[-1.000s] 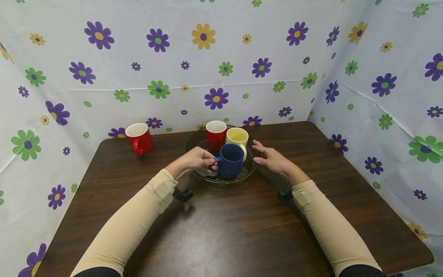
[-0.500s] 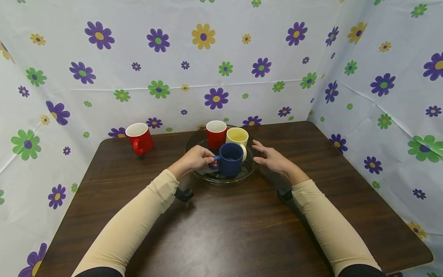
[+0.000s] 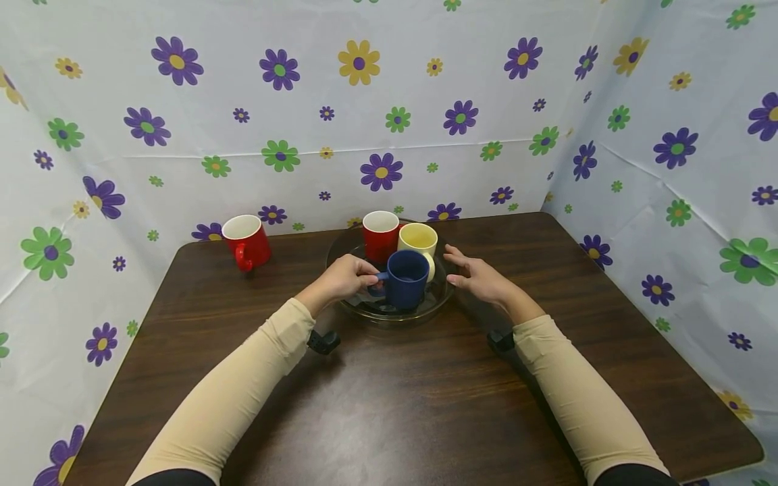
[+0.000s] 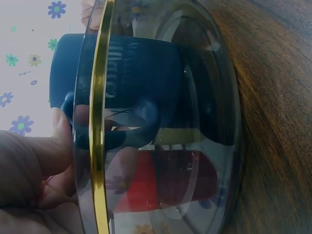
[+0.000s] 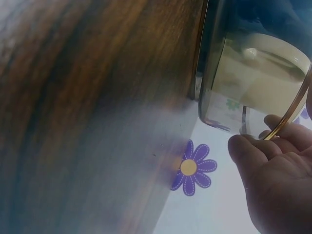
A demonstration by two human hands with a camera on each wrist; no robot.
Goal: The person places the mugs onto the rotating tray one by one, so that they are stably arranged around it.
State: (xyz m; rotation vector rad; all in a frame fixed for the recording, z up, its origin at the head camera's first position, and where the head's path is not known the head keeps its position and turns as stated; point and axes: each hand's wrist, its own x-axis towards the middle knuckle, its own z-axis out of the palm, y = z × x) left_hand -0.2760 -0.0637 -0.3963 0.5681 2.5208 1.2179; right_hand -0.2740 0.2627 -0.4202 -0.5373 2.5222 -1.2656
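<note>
A blue mug (image 3: pixel 407 280) stands in a clear glass bowl (image 3: pixel 398 316) with a gold rim, its handle toward my left hand (image 3: pixel 342 278). That hand pinches the handle, fingertips partly hidden behind it. Through the glass, the left wrist view shows the blue mug (image 4: pixel 131 78) with raised lettering. Behind it in the bowl are a red mug (image 3: pixel 380 241), white inside, and a yellow mug (image 3: pixel 417 236). My right hand (image 3: pixel 483 280) is at the bowl's right side, fingers relaxed and apart; in the right wrist view its fingertips (image 5: pixel 240 146) are right at the gold rim.
Another red mug (image 3: pixel 248 244) stands at the back left of the dark wooden table (image 3: pixel 389 405), handle toward me. A white flower-print cloth (image 3: pixel 243 135) hangs behind the table and along its sides.
The blue mug has shifted slightly up and back in the bowl, and my left fingers have moved further behind its handle. My right hand has stayed put.
</note>
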